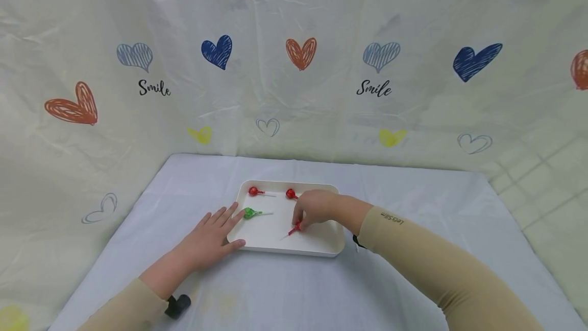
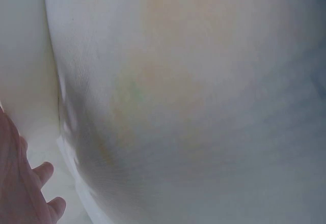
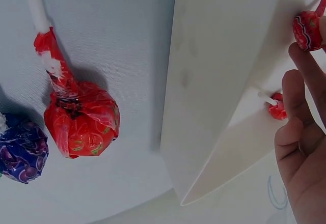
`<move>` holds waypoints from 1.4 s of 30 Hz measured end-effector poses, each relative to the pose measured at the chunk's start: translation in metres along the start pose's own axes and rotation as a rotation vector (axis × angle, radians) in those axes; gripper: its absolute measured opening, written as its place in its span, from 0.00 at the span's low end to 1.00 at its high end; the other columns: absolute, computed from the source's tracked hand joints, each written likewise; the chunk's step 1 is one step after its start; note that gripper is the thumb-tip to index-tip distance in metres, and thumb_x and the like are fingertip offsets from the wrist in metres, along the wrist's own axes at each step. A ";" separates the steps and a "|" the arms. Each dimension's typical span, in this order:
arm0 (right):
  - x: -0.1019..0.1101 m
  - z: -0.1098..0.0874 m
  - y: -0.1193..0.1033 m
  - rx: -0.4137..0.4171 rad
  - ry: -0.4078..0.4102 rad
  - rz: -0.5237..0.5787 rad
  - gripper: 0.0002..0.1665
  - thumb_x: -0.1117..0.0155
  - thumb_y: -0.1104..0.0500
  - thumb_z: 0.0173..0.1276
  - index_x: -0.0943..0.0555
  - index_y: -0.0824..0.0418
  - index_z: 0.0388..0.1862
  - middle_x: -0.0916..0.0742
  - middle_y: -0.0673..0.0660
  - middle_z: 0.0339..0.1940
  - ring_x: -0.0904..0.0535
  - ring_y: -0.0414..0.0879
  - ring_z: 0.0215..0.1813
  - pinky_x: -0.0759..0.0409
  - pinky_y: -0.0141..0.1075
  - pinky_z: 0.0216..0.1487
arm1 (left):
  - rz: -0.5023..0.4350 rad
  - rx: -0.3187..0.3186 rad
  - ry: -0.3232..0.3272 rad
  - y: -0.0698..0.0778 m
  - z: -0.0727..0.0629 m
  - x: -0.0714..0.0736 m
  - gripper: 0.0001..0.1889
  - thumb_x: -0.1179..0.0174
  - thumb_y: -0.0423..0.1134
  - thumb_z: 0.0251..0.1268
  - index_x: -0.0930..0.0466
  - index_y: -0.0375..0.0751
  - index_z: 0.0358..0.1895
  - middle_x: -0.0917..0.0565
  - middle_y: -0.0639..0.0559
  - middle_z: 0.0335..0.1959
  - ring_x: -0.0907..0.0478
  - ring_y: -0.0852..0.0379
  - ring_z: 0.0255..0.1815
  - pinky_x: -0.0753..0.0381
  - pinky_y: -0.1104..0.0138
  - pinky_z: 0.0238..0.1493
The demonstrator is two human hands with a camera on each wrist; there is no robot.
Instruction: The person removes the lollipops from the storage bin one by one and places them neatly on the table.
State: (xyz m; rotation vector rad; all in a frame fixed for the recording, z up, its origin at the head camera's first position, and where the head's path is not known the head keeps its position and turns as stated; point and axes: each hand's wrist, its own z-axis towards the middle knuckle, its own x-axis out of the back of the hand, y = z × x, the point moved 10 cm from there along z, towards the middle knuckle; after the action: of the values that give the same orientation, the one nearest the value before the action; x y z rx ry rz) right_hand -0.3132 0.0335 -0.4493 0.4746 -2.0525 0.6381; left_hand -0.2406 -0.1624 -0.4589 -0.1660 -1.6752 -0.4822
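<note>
A white tray (image 1: 266,229) lies on the table. My left hand (image 1: 209,239) rests at its left edge, fingers spread and straight. Over the tray's right half, my right hand (image 1: 317,207) pinches a red-wrapped lollipop (image 1: 295,228) by its head, with the stick pointing toward the front left. Two other red lollipops, a left one (image 1: 253,191) and a middle one (image 1: 290,194), lie along the tray's back side. A green lollipop (image 1: 249,213) sits just beyond my left fingertips. In the right wrist view, the pinched red lollipop (image 3: 308,29) appears at the fingertips.
Outside the tray, in the right wrist view, a red lollipop (image 3: 84,119) and a blue-purple lollipop (image 3: 23,147) lie on the cloth; my right arm mostly hides that spot in the head view. A curtain (image 1: 294,101) printed with hearts hangs behind the white-covered table (image 1: 413,203).
</note>
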 end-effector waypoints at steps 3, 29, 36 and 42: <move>0.001 -0.001 0.001 0.000 -0.003 -0.007 0.10 0.26 0.54 0.63 0.10 0.39 0.42 0.15 0.35 0.34 0.23 0.37 0.41 0.23 0.33 0.47 | -0.001 0.001 0.000 -0.001 0.000 0.000 0.44 0.52 0.70 0.68 0.49 0.51 0.80 0.52 0.50 0.82 0.52 0.40 0.79 0.54 0.40 0.75; 0.019 -0.008 0.007 0.034 0.036 0.010 0.13 0.26 0.57 0.63 0.10 0.41 0.45 0.15 0.40 0.46 0.22 0.40 0.54 0.21 0.37 0.56 | 0.000 0.000 -0.002 -0.003 0.001 -0.003 0.45 0.56 0.74 0.66 0.50 0.53 0.80 0.54 0.51 0.82 0.53 0.41 0.80 0.54 0.41 0.75; 0.016 -0.007 0.014 -0.025 0.031 0.070 0.13 0.25 0.54 0.62 0.10 0.41 0.45 0.14 0.40 0.44 0.22 0.41 0.52 0.21 0.40 0.54 | -0.006 0.004 -0.004 -0.002 0.001 -0.001 0.46 0.56 0.73 0.67 0.51 0.52 0.80 0.54 0.50 0.82 0.53 0.41 0.80 0.55 0.41 0.75; 0.010 -0.004 0.016 -0.047 0.021 0.063 0.12 0.24 0.53 0.61 0.10 0.41 0.44 0.15 0.38 0.35 0.22 0.38 0.44 0.21 0.37 0.50 | -0.008 0.006 -0.003 -0.001 0.000 -0.001 0.44 0.52 0.70 0.68 0.50 0.51 0.80 0.53 0.50 0.82 0.53 0.41 0.80 0.55 0.41 0.75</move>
State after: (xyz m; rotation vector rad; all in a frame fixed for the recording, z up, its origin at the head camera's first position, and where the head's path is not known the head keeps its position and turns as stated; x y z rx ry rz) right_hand -0.3245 0.0475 -0.4430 0.3752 -2.0646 0.6281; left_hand -0.2412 -0.1631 -0.4598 -0.1557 -1.6807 -0.4838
